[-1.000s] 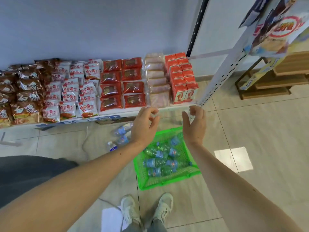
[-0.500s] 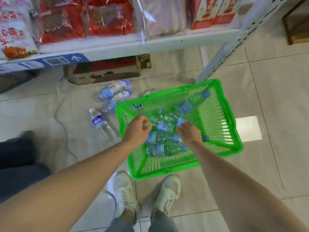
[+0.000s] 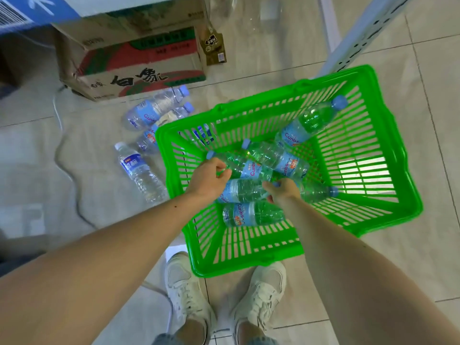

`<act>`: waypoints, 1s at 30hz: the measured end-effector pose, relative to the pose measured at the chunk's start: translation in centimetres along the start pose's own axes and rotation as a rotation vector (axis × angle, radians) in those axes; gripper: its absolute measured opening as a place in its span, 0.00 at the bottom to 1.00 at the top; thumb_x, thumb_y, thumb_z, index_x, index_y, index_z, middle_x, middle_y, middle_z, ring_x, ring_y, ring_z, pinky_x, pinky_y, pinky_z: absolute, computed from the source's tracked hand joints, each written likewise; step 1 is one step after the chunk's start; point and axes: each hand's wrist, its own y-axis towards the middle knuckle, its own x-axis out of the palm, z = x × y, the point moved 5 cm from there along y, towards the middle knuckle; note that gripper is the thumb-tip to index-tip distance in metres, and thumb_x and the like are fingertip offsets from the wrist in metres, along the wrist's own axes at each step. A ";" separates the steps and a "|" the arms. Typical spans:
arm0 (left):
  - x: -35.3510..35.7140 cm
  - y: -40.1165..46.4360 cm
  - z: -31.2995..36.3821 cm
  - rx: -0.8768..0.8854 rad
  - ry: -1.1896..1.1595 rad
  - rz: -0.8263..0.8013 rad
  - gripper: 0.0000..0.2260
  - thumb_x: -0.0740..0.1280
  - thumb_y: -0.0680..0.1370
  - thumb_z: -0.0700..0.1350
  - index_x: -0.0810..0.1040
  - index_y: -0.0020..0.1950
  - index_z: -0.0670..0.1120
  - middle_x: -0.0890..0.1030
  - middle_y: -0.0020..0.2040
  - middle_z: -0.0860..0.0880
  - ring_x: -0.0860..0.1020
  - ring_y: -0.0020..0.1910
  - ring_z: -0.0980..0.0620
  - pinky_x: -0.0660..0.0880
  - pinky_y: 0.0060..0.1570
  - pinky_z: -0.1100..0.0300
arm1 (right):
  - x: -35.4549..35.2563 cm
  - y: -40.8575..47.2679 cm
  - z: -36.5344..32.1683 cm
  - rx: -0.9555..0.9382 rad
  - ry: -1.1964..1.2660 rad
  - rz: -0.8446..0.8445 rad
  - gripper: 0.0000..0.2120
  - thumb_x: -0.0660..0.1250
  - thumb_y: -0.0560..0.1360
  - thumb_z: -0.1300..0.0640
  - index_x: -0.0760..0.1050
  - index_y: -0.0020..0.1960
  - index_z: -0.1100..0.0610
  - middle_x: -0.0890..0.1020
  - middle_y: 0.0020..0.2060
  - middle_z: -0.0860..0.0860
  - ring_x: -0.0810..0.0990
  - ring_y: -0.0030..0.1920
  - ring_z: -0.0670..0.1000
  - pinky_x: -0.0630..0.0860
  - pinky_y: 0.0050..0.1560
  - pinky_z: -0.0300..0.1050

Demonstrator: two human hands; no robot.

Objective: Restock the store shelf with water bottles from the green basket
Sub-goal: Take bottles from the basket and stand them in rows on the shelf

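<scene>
Currently both hands are down inside the green basket (image 3: 388,212), which sits on the tiled floor (image 3: 423,270) just ahead of two white shoes (image 3: 185,292).

Left hand (image 3: 207,179): fingers curled round the neck end of a bottle (image 3: 245,166) with a blue cap; its label reads "Cunbs".

Right hand (image 3: 283,191): reaching into the pile, fingers curled onto the bottle (image 3: 245,190) lying under it. Grip looks like a pinch, though the fingertips are partly hidden.

Basket contents: about six bottles, all lying down, blue caps, pale blue "Cunbs" labels with red marks. One (image 3: 311,122) leans up toward the far right corner. One (image 3: 251,214) lies nearest the feet.

Outside, on the floor left of the basket: two more "Cunbs" bottles (image 3: 155,109) touching the rim area, plus a white-capped bottle (image 3: 139,171) with a dark blue label, text too blurred to read.

Behind them: cardboard box (image 3: 134,63) under the shelf, big black Chinese characters on the front. Shelf edge (image 3: 32,9) at top left shows a blue strip with a white arrow and a barcode. White perforated upright (image 3: 358,38) stands at top right.
</scene>
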 end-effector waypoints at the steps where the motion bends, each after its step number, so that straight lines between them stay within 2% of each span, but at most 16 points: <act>1: -0.3 -0.1 0.2 -0.004 0.001 0.003 0.13 0.64 0.78 0.48 0.76 0.59 0.42 0.79 0.58 0.46 0.77 0.50 0.50 0.69 0.49 0.62 | -0.3 -0.5 -0.4 -0.034 0.023 -0.001 0.12 0.66 0.77 0.49 0.69 0.47 0.57 0.79 0.39 0.53 0.76 0.32 0.46 0.71 0.25 0.34; 3: -1.2 -0.3 0.7 -0.007 0.002 0.018 0.13 0.64 0.78 0.48 0.76 0.58 0.41 0.79 0.57 0.45 0.78 0.50 0.48 0.71 0.49 0.60 | -0.8 -1.8 -1.7 -0.136 -0.036 0.015 0.11 0.66 0.77 0.50 0.70 0.46 0.58 0.79 0.39 0.54 0.78 0.34 0.49 0.75 0.30 0.38; 4: -1.8 -0.4 1.1 -0.011 -0.001 0.027 0.13 0.65 0.78 0.47 0.76 0.58 0.41 0.79 0.57 0.45 0.78 0.51 0.47 0.72 0.50 0.59 | -1.1 -2.7 -2.6 -0.197 -0.106 0.043 0.11 0.66 0.78 0.51 0.70 0.43 0.58 0.78 0.36 0.54 0.77 0.33 0.49 0.74 0.30 0.40; 6: -3.1 -0.9 2.3 -0.016 -0.009 0.042 0.14 0.65 0.77 0.47 0.75 0.58 0.40 0.79 0.57 0.44 0.79 0.52 0.45 0.72 0.52 0.58 | -2.3 -4.4 -4.8 -0.296 -0.242 0.123 0.16 0.65 0.78 0.52 0.67 0.35 0.57 0.73 0.30 0.52 0.71 0.30 0.49 0.64 0.26 0.38; 8: -4.7 -1.7 3.8 -0.013 -0.025 0.050 0.14 0.66 0.77 0.47 0.76 0.58 0.40 0.79 0.57 0.44 0.79 0.52 0.45 0.72 0.53 0.57 | -4.3 -6.5 -7.1 -0.351 -0.339 0.175 0.19 0.66 0.78 0.52 0.65 0.33 0.57 0.71 0.30 0.52 0.71 0.33 0.52 0.63 0.29 0.40; 11: -7.5 -3.2 6.7 -0.006 -0.052 0.022 0.14 0.66 0.77 0.47 0.75 0.58 0.40 0.79 0.56 0.44 0.79 0.54 0.45 0.72 0.55 0.57 | -8.4 -10.5 -10.6 -0.403 -0.449 0.211 0.16 0.67 0.77 0.50 0.70 0.38 0.60 0.74 0.37 0.58 0.75 0.41 0.56 0.67 0.40 0.44; 13: -9.8 -4.5 9.3 0.015 -0.062 -0.001 0.13 0.66 0.77 0.47 0.75 0.58 0.41 0.80 0.56 0.45 0.78 0.55 0.46 0.72 0.53 0.59 | -11.4 -13.9 -13.3 -0.455 -0.525 0.206 0.17 0.67 0.76 0.48 0.75 0.42 0.64 0.78 0.41 0.62 0.78 0.45 0.59 0.68 0.41 0.46; 16: -13.9 -7.0 13.8 0.043 -0.076 -0.029 0.14 0.67 0.77 0.49 0.76 0.59 0.44 0.80 0.57 0.47 0.78 0.56 0.49 0.70 0.52 0.62 | -16.2 -19.9 -18.1 -0.540 -0.597 0.217 0.21 0.67 0.76 0.47 0.78 0.42 0.67 0.80 0.41 0.65 0.79 0.46 0.60 0.70 0.42 0.47; 19: -18.3 -10.0 18.5 0.105 -0.087 -0.101 0.18 0.71 0.74 0.46 0.75 0.62 0.44 0.79 0.59 0.47 0.79 0.54 0.50 0.69 0.50 0.65 | -20.9 -26.8 -23.0 -0.650 -0.575 0.204 0.19 0.68 0.75 0.49 0.70 0.33 0.62 0.77 0.33 0.60 0.81 0.42 0.61 0.75 0.42 0.49; 21: -21.5 -12.3 21.5 0.142 -0.105 -0.127 0.22 0.74 0.71 0.44 0.74 0.63 0.43 0.78 0.61 0.46 0.79 0.53 0.49 0.71 0.52 0.62 | -23.9 -32.1 -26.2 -0.726 -0.541 0.201 0.23 0.69 0.74 0.49 0.65 0.27 0.58 0.73 0.25 0.54 0.83 0.35 0.57 0.75 0.34 0.45; 24: -26.5 -16.0 26.1 0.226 -0.104 -0.147 0.29 0.76 0.68 0.42 0.71 0.67 0.42 0.76 0.62 0.46 0.77 0.53 0.50 0.72 0.52 0.62 | -28.1 -39.7 -30.8 -0.824 -0.560 0.217 0.23 0.69 0.74 0.47 0.70 0.29 0.61 0.77 0.24 0.56 0.81 0.28 0.47 0.75 0.32 0.40; 26: -30.1 -18.7 29.1 0.303 -0.092 -0.137 0.31 0.78 0.66 0.40 0.71 0.67 0.42 0.77 0.62 0.46 0.76 0.56 0.51 0.71 0.56 0.62 | -30.4 -45.0 -33.6 -0.859 -0.579 0.202 0.22 0.69 0.75 0.46 0.74 0.31 0.61 0.78 0.24 0.54 0.75 0.20 0.40 0.70 0.26 0.30; 28: -33.5 -21.4 31.8 0.384 -0.114 -0.137 0.31 0.78 0.65 0.38 0.72 0.65 0.41 0.77 0.62 0.45 0.76 0.59 0.48 0.72 0.61 0.55 | -32.4 -50.3 -36.4 -0.908 -0.587 0.221 0.23 0.69 0.74 0.44 0.76 0.31 0.63 0.79 0.22 0.54 0.73 0.18 0.41 0.68 0.24 0.29; 30: -36.6 -24.2 34.1 0.464 -0.113 -0.117 0.30 0.79 0.64 0.38 0.73 0.63 0.43 0.79 0.60 0.46 0.77 0.57 0.51 0.73 0.59 0.58 | -34.0 -55.7 -38.9 -0.976 -0.592 0.256 0.27 0.69 0.72 0.42 0.77 0.31 0.66 0.80 0.23 0.58 0.74 0.21 0.47 0.73 0.30 0.36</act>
